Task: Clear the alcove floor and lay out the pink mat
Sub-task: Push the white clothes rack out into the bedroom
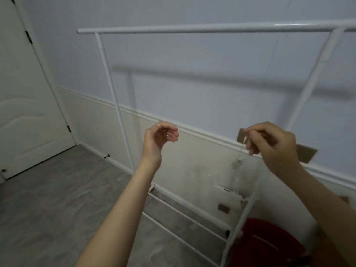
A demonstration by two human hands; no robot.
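My right hand point(273, 145) is raised in front of the wall, its fingertips pinched on a thin pale cord point(241, 151). The cord hangs down past a small clip-like knot toward a white object point(230, 198) low on the white clothes rack point(192, 28). My left hand point(159, 138) is lifted at the same height to the left, fingers loosely curled and apart, holding nothing. The rack stands against the wall with its bottom rails point(185, 214) just above the grey floor point(48, 209). No pink mat is in view.
A red round container point(269, 245) sits on the floor at the lower right, beside the rack's foot. Brown tape patches point(306, 154) stick to the wall behind my right hand. A white door point(25, 105) stands at the left.
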